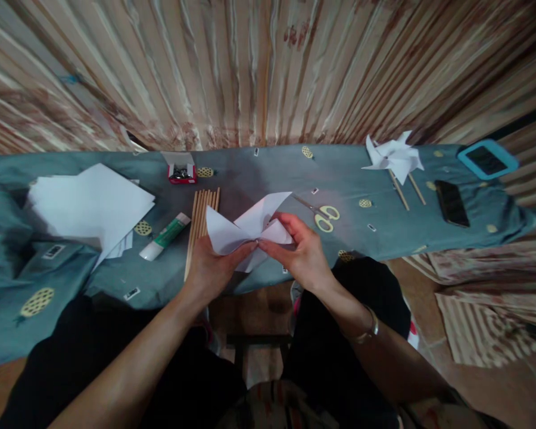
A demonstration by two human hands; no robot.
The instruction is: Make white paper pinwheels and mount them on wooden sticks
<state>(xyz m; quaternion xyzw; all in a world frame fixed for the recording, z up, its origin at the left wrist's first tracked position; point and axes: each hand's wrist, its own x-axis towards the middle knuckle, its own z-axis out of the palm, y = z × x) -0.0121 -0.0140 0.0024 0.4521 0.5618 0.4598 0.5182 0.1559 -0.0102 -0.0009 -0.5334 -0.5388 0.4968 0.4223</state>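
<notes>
Between my hands is a white paper pinwheel (254, 217) with its corners curled in toward the middle. My left hand (214, 268) grips its left side, the thumb pressing at the center. From the right, my right hand (304, 250) pinches it, thumb also at the center and fingers behind the paper. A small pin-like spot shows near the thumb tips, too small to make out clearly. Just left of the pinwheel lies a row of several wooden sticks (201, 214), partly covered by my left hand and the paper. Scissors (319, 213) with yellow handles rest right of it.
On the cloth-covered table (268, 170) lie a stack of white paper (89, 202), a green and white glue tube (166, 237) and an open red box of pins (181, 173). Finished-looking pinwheels (393, 156) on sticks, a phone (452, 203) and a blue-framed device (488, 159) sit at right.
</notes>
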